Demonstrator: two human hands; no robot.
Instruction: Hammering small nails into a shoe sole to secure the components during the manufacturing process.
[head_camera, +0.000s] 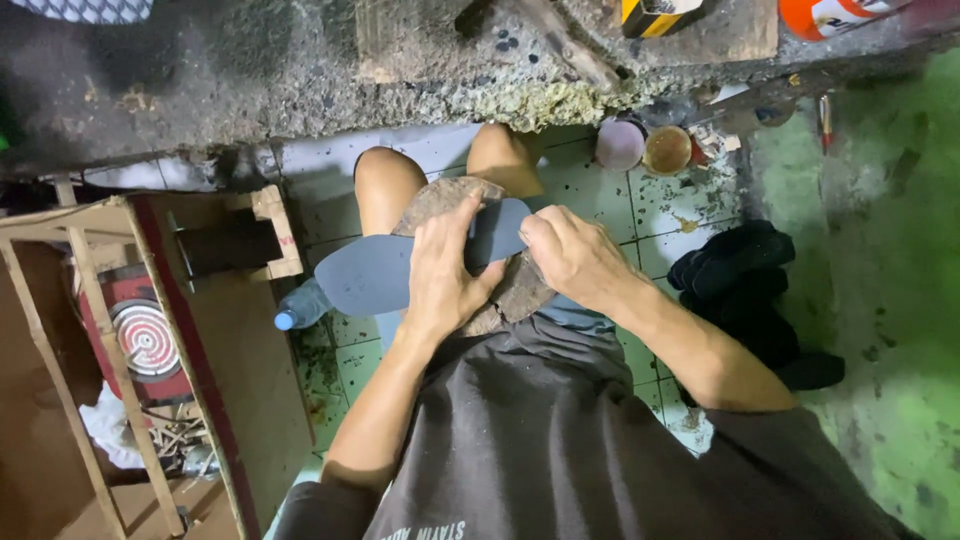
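A: Lighting, head view: dim overall, light falling from above onto both forearms and the tiled floor (660, 215).

B: Shadows?

A: Deep under the workbench (200, 70) and at the left among the wooden frame (100, 330). The right wall (880, 300) carries a green cast.

B: Sharpness?

A: Centre reasonably crisp; edges soft, grainy, with wide-angle bending at the corners. Slight glare on the bottle cap (285, 321).
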